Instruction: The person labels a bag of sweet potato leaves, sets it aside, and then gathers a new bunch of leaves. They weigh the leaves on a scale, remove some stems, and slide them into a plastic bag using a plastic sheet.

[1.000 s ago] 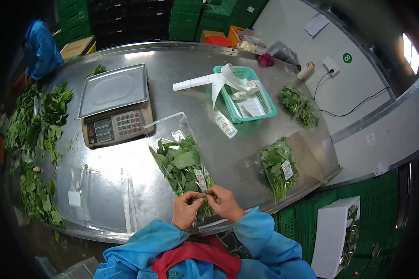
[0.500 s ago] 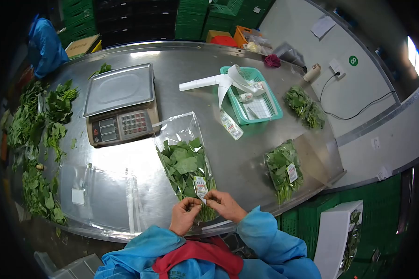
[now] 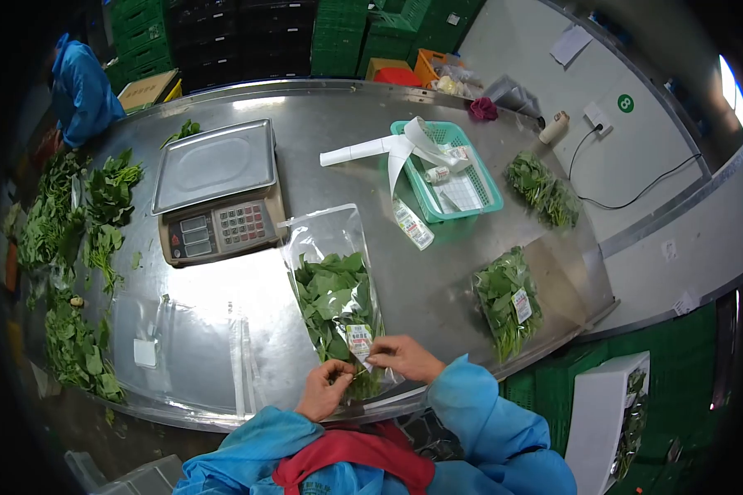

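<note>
Your left hand [image 3: 326, 389] and right hand [image 3: 400, 357] pinch the crinkly clear bag of leafy greens [image 3: 336, 299] at the steel tabletop's [image 3: 437, 280] near edge; your hands have spread slightly apart since before.

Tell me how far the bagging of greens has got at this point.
Done: two filled bags lie at the right, one labelled and one near the wall. In hand: both hands, left and right, work at the labelled end of a bag of greens. Left: loose greens heaped along the left edge, with empty bags beside them.
</note>
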